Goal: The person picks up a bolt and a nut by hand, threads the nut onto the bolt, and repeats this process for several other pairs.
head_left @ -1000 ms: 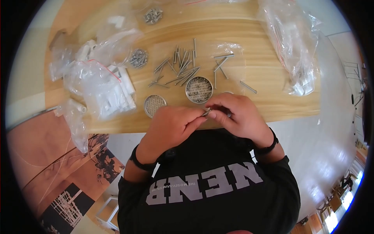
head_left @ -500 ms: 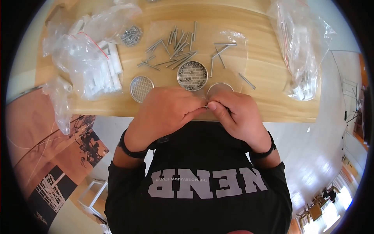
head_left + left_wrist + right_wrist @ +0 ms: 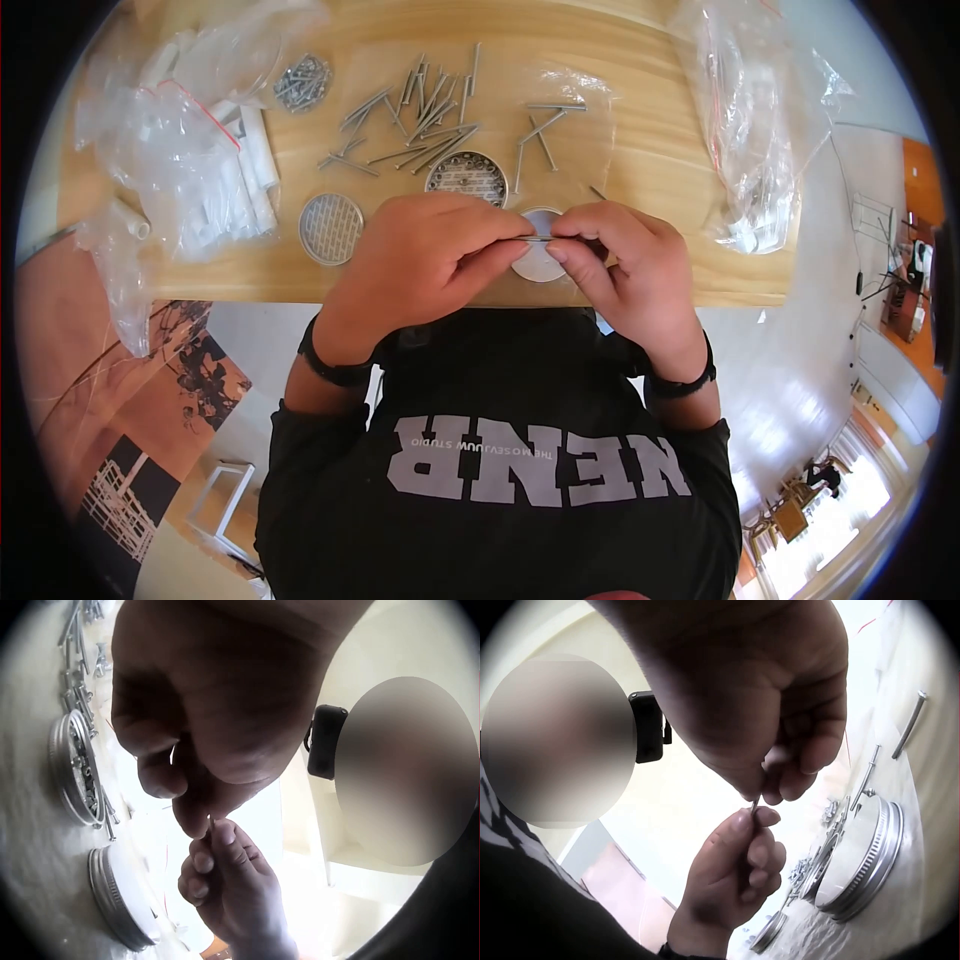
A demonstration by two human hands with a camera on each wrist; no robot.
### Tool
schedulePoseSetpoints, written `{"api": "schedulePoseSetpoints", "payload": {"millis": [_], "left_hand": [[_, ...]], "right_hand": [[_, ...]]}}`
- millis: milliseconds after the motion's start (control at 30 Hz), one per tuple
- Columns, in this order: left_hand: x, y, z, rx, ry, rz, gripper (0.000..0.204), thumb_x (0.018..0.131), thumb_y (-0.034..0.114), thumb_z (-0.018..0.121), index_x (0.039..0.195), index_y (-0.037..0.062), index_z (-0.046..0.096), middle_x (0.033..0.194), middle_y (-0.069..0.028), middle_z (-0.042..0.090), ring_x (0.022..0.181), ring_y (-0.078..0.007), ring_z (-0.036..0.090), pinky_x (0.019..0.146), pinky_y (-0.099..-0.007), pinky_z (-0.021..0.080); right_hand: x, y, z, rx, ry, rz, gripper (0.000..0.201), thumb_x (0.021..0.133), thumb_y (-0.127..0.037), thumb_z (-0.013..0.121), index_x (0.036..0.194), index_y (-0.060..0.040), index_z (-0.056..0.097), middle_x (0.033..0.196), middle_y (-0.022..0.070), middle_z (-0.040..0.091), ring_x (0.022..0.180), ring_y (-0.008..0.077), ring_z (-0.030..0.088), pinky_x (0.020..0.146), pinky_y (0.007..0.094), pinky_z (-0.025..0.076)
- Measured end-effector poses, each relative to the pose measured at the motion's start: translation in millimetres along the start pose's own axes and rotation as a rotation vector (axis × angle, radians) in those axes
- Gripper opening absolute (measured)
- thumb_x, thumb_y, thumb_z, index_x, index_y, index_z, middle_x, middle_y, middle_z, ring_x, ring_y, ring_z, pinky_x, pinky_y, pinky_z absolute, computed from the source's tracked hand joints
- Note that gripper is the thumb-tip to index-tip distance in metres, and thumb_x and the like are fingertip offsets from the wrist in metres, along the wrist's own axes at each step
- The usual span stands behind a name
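We see the left hand [image 3: 410, 262] and the right hand [image 3: 640, 262] come together at the centre of the head view, thumb and fingers of each pinching the same thin metal piece [image 3: 538, 239]. It lies level across the narrow gap between the fingertips — its ends are covered, so we cannot tell quite what it is.

Under it, in the head view, we find a plain round lid [image 3: 541, 266] on the wooden tabletop [image 3: 660, 120]. Just up and left of that sits a round tin [image 3: 468, 182], partly behind the left hand, with small metal parts [image 3: 81, 761] inside. Left of the left hand lies a patterned round lid [image 3: 331, 229].

Above the tin, in the upper centre, we see many loose bolts [image 3: 440, 112]; a smaller crossed group [image 3: 541, 129] lies to their right. Toward the upper left is a heap of small fasteners [image 3: 303, 83], and beyond it a clear plastic bag [image 3: 165, 170] with white tubes [image 3: 258, 160] — another clear bag [image 3: 745, 110] stretches down the upper right. The person wears a black shirt [image 3: 510, 550] with large pale letters.
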State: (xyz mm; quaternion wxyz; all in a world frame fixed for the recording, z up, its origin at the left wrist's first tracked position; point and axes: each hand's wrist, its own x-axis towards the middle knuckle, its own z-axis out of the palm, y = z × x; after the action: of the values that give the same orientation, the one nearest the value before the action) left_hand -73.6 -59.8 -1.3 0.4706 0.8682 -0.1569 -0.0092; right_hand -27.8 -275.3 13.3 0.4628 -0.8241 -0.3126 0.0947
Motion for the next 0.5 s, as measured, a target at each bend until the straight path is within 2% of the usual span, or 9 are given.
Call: {"api": "schedulePoseSetpoints", "payload": {"millis": [67, 133, 200, 233, 300, 333, 367, 433, 500], "left_hand": [[-1.2, -5.6, 1.7, 0.011, 0.024, 0.077, 0.012, 0.079, 0.01, 0.072, 0.09, 0.0062, 0.07, 0.073, -0.0083, 0.064, 0.065, -0.028, 0.061, 0.057, -0.0364, 0.045], [-3.9, -3.6, -3.1, 0.026, 0.023, 0.085, 0.011, 0.079, 0.01, 0.072, 0.089, 0.0063, 0.069, 0.072, -0.008, 0.063, 0.065, -0.0279, 0.061, 0.056, -0.0364, 0.045], [-7.7, -2.5, -4.5, 0.044, 0.015, 0.091, 0.01, 0.08, 0.01, 0.072, 0.088, 0.0065, 0.069, 0.071, -0.0077, 0.062, 0.064, -0.0278, 0.061, 0.055, -0.0364, 0.045], [-11.0, -2.1, -2.9, 0.042, 0.058, 0.111, 0.01, 0.08, 0.011, 0.073, 0.088, 0.0068, 0.068, 0.07, -0.0076, 0.062, 0.063, -0.0278, 0.06, 0.054, -0.0364, 0.045], [-17.1, -1.5, -3.3, 0.045, 0.089, 0.131, 0.01, 0.08, 0.012, 0.073, 0.087, 0.0071, 0.068, 0.07, -0.0074, 0.062, 0.062, -0.0277, 0.06, 0.052, -0.0364, 0.044], [-19.7, -1.1, -5.5, 0.056, 0.086, 0.138, 0.01, 0.08, 0.012, 0.073, 0.086, 0.0073, 0.067, 0.07, -0.0073, 0.061, 0.061, -0.0276, 0.059, 0.051, -0.0364, 0.043], [-21.7, -1.0, -9.7, 0.073, 0.087, 0.146, 0.011, 0.08, 0.012, 0.074, 0.086, 0.0075, 0.067, 0.07, -0.0072, 0.061, 0.059, -0.0275, 0.059, 0.05, -0.0364, 0.043], [-26.4, -0.8, -22.2, 0.111, 0.07, 0.14, 0.01, 0.08, 0.012, 0.074, 0.086, 0.0076, 0.067, 0.07, -0.0069, 0.061, 0.059, -0.0273, 0.058, 0.05, -0.0366, 0.042], [-30.0, -3.4, -34.2, 0.144, 0.056, 0.127, 0.01, 0.08, 0.012, 0.074, 0.086, 0.0077, 0.067, 0.07, -0.0066, 0.061, 0.059, -0.0272, 0.058, 0.049, -0.0367, 0.042]], "right_hand": [[-1.4, -3.6, 2.4, 0.013, -0.01, 0.035, 0.012, 0.083, -0.006, 0.074, 0.092, -0.0024, 0.066, 0.076, 0.0072, 0.065, 0.06, 0.0157, 0.06, 0.055, 0.026, 0.047], [-3.0, -7.0, 6.4, 0.029, -0.002, 0.068, 0.012, 0.084, -0.007, 0.073, 0.092, -0.002, 0.066, 0.075, 0.0062, 0.064, 0.06, 0.0134, 0.059, 0.054, 0.0248, 0.046], [-4.6, -9.0, 11.5, 0.062, -0.011, 0.145, 0.014, 0.09, -0.013, 0.069, 0.09, -0.0004, 0.065, 0.072, 0.0042, 0.063, 0.057, 0.0097, 0.056, 0.052, 0.0227, 0.044], [-5.2, -11.3, 14.3, 0.068, -0.002, 0.155, 0.014, 0.09, -0.013, 0.069, 0.09, -0.0004, 0.065, 0.072, 0.0042, 0.063, 0.057, 0.0097, 0.056, 0.052, 0.0227, 0.044], [-2.9, -18.9, 16.5, 0.203, -0.099, 0.354, 0.022, 0.097, -0.02, 0.061, 0.089, 0.0007, 0.065, 0.069, 0.0029, 0.062, 0.055, 0.0077, 0.053, 0.05, 0.0222, 0.041], [-1.4, -21.6, 16.8, 0.215, -0.132, 0.442, 0.018, 0.093, -0.021, 0.064, 0.088, -0.0042, 0.064, 0.067, 0.0074, 0.06, 0.058, 0.0195, 0.057, 0.056, 0.028, 0.044], [-0.7, -22.5, 16.1, 0.226, -0.126, 0.432, 0.018, 0.093, -0.021, 0.064, 0.088, -0.0042, 0.064, 0.067, 0.0074, 0.06, 0.058, 0.0195, 0.057, 0.056, 0.028, 0.044], [2.4, -24.3, 17.0, 0.246, -0.288, 0.546, 0.018, 0.094, -0.019, 0.064, 0.085, -0.0032, 0.063, 0.065, 0.0076, 0.057, 0.058, 0.0196, 0.057, 0.055, 0.0292, 0.043], [11.7, -23.5, 24.5, 0.269, -0.297, 0.459, 0.019, 0.094, -0.018, 0.063, 0.083, -0.0027, 0.062, 0.064, 0.0077, 0.056, 0.056, 0.0194, 0.056, 0.054, 0.0294, 0.042]]}}
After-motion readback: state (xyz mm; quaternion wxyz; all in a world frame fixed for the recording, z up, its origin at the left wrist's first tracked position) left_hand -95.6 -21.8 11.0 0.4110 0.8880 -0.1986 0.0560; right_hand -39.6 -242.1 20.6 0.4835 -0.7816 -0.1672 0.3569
